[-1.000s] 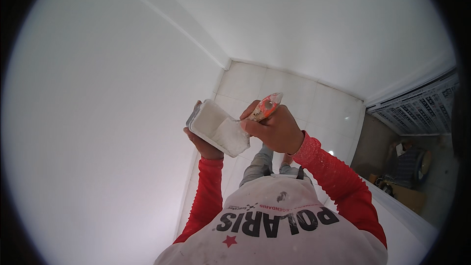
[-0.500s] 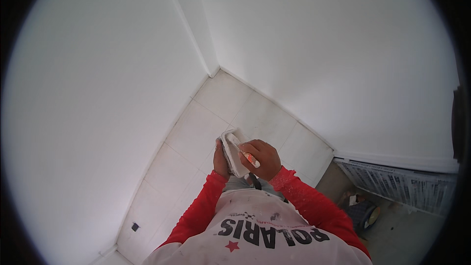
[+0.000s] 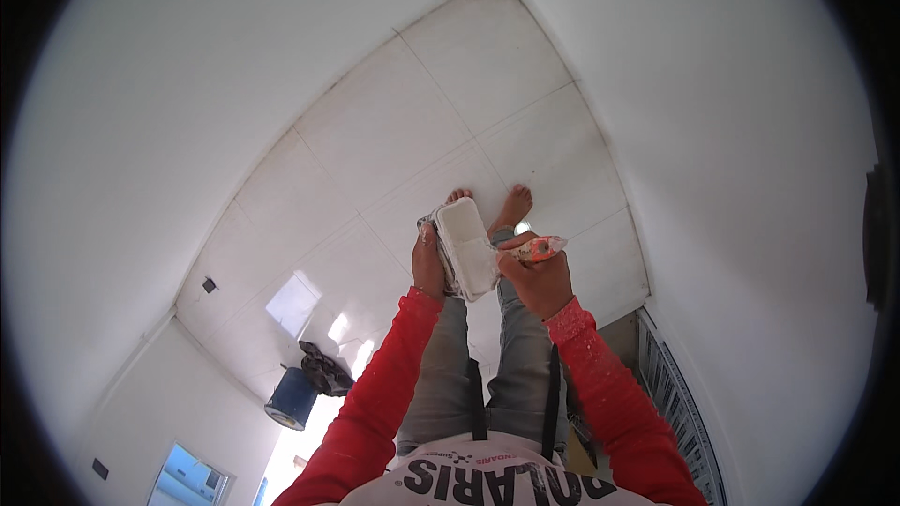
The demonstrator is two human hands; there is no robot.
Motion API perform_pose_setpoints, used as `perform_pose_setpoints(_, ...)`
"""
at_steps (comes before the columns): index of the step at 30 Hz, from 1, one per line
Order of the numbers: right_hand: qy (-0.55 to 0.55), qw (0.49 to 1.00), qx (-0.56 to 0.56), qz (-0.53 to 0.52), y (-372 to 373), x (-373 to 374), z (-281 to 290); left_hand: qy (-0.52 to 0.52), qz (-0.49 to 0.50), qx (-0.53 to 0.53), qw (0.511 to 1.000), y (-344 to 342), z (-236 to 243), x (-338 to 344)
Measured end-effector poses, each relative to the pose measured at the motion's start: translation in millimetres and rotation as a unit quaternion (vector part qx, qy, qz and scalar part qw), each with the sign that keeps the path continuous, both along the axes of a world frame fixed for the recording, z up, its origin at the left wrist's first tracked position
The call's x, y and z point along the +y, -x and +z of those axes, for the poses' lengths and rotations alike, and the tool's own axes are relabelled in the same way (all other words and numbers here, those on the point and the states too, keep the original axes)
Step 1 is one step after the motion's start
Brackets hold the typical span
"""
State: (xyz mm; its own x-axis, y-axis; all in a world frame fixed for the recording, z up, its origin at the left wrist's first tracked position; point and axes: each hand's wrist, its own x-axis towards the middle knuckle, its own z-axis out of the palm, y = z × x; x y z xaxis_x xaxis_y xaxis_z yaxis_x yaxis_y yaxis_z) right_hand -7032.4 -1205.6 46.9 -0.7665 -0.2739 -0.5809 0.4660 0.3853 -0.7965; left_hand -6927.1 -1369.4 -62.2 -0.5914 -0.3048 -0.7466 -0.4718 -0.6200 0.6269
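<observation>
My left hand (image 3: pixel 428 262) is closed on the left side of a rectangular white paint container (image 3: pixel 465 242), which I hold in front of my legs. Its rim and sides are smeared with paint, and the inside is whitish. In my right hand (image 3: pixel 539 278) is a paintbrush (image 3: pixel 538 249) with an orange and white, paint-stained handle pointing up to the right. The brush's bristle end is low by the container's right edge, mostly hidden by my fingers. I cannot tell whether it touches the rim.
White walls rise on the left (image 3: pixel 159 131) and right (image 3: pixel 712 131), meeting at a corner ahead. My bare feet (image 3: pixel 512 206) stand on the pale tiled floor (image 3: pixel 375 145). A dark blue bucket (image 3: pixel 292 397) and a dark plastic bag (image 3: pixel 324 370) lie behind left. A covered panel (image 3: pixel 677 403) leans at lower right.
My view has tipped down, bringing my feet and the bucket into sight. The brush has gone from inside the container to its right edge, its handle now pointing up to the right.
</observation>
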Motion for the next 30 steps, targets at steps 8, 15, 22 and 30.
perform_pose_setpoints(8, 0.102, 0.919, -0.359, -0.124, -36, 11, -257, -0.021, 0.042, -0.24, 0.97, -41, -173, 14)
perform_pose_setpoints(15, 0.059, 0.985, -0.165, 0.005, 8, -15, -410, 0.15, -0.187, -0.16, 0.957, -57, -376, -34)
perform_pose_setpoints(22, 0.02, 0.997, 0.054, 0.053, 118, -56, -520, 0.593, -0.064, -0.488, 0.637, 76, -538, -311)
perform_pose_setpoints(30, -0.011, 0.983, 0.161, 0.089, 166, -100, -554, 0.63, -0.028, -0.478, 0.612, 88, -568, -340)
